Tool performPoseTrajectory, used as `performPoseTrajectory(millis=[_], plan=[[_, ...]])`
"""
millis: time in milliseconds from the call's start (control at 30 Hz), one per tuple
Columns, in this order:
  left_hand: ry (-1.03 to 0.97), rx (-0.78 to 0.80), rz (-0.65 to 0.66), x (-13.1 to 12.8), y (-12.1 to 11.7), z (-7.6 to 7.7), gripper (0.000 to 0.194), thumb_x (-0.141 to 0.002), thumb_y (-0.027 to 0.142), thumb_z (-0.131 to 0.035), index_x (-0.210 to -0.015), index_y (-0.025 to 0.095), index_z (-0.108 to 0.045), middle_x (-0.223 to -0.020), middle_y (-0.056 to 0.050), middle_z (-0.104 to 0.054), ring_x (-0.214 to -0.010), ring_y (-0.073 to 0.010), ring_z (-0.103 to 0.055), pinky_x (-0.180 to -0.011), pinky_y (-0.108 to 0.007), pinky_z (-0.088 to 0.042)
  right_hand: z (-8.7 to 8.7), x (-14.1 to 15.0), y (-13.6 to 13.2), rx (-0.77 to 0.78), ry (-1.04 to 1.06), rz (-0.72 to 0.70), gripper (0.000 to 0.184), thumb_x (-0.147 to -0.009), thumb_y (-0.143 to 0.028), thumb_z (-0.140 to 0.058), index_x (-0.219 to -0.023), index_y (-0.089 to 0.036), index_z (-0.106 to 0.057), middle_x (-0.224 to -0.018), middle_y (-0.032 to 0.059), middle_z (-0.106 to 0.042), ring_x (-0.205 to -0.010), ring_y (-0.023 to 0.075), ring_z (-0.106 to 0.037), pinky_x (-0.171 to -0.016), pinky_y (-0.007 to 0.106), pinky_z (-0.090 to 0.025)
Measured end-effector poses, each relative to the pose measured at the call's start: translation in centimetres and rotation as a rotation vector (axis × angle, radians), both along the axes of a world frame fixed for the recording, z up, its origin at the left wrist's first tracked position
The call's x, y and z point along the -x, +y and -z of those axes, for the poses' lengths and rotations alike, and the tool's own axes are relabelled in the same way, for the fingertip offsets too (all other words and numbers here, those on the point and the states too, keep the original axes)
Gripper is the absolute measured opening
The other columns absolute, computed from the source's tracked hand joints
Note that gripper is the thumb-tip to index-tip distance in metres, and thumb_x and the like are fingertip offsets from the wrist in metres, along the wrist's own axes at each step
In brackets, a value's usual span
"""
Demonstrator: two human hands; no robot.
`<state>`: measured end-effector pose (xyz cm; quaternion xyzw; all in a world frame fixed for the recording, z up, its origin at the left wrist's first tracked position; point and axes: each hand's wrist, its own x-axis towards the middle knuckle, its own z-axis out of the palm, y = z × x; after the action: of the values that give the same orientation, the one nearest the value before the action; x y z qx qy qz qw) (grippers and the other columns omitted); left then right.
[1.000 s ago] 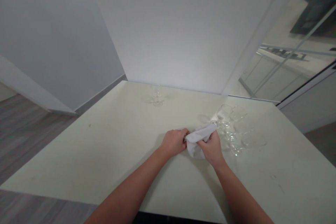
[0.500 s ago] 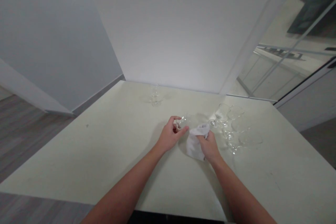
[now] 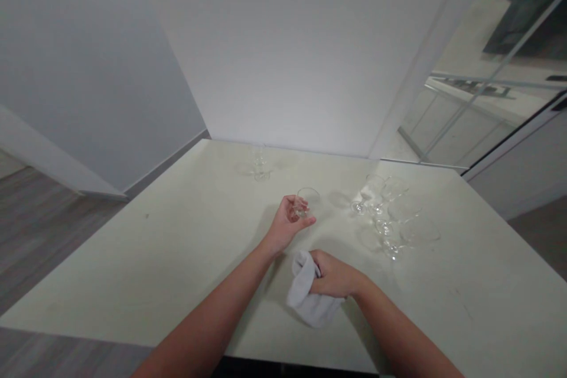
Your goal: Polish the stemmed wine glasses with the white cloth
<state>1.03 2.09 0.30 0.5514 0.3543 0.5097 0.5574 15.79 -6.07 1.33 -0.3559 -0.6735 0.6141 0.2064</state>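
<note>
My left hand (image 3: 286, 225) grips a clear stemmed glass (image 3: 305, 201) by its lower part and holds it upright above the pale table (image 3: 177, 254). My right hand (image 3: 333, 275) is closed on a crumpled white cloth (image 3: 308, 295), which rests on the table nearer to me than the glass. The two hands are apart.
Several more clear stemmed glasses (image 3: 390, 212) stand grouped at the right of the table. A single glass (image 3: 260, 162) stands at the far edge by the white wall. A glass partition (image 3: 482, 71) rises at the right; wooden floor (image 3: 39, 224) lies to the left.
The cloth has come off the glass. My right hand drew back toward me with the cloth, down to the table. My left hand lifted the bare glass a little farther away.
</note>
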Motion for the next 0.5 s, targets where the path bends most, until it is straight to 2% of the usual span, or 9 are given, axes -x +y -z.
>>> performPoseTrajectory(millis=[133,200,267,400,500], plan=[[0.331,-0.176,-0.035,0.1,-0.3,0.1,0.040,-0.072,0.033,-0.077,-0.100,0.019,-0.052,-0.106,-0.004,-0.056,-0.096,-0.0149,-0.056,-0.084,-0.027,-0.046,-0.2,0.0,0.0,0.012,0.007,-0.012,0.012,-0.068,-0.017,-0.064,-0.074,-0.017,-0.053,-0.066,-0.0068,-0.051,-0.061,0.0072,-0.043,-0.053,0.016,-0.035],[0.540,-0.253,-0.067,0.1,-0.3,0.4,0.032,-0.074,0.032,-0.074,-0.098,0.019,-0.056,-0.103,-0.004,-0.056,-0.089,-0.0145,-0.056,-0.080,-0.027,-0.046,-0.4,0.0,0.0,0.009,0.010,-0.024,0.013,-0.068,-0.017,-0.064,-0.074,-0.017,-0.053,-0.067,-0.0068,-0.051,-0.061,0.0073,-0.043,-0.054,0.016,-0.035],[0.682,-0.287,-0.045,0.0,-0.4,1.0,0.027,-0.076,0.031,-0.070,-0.097,0.019,-0.059,-0.097,-0.003,-0.056,-0.080,-0.0139,-0.055,-0.075,-0.027,-0.047,-0.5,0.1,0.1,-0.008,0.021,-0.037,0.013,-0.069,-0.016,-0.064,-0.076,-0.017,-0.053,-0.068,-0.0066,-0.051,-0.063,0.0076,-0.043,-0.055,0.017,-0.036],[0.713,-0.212,0.081,-0.3,-0.4,2.3,0.032,-0.078,0.031,-0.069,-0.104,0.019,-0.057,-0.082,0.000,-0.058,-0.071,-0.0137,-0.057,-0.069,-0.027,-0.049,-0.5,0.2,0.2,-0.024,0.032,-0.051,0.012,-0.070,-0.015,-0.063,-0.077,-0.018,-0.053,-0.070,-0.0063,-0.050,-0.065,0.0080,-0.044,-0.058,0.017,-0.037],[0.571,-0.187,0.236,-0.4,-0.6,2.3,0.038,-0.076,0.031,-0.072,-0.108,0.019,-0.054,-0.094,-0.003,-0.064,-0.085,-0.0163,-0.063,-0.078,-0.030,-0.052,-0.3,0.2,0.3,-0.026,0.036,-0.067,0.015,-0.069,-0.013,-0.064,-0.078,-0.018,-0.054,-0.071,-0.0060,-0.051,-0.066,0.0081,-0.045,-0.059,0.017,-0.037]])
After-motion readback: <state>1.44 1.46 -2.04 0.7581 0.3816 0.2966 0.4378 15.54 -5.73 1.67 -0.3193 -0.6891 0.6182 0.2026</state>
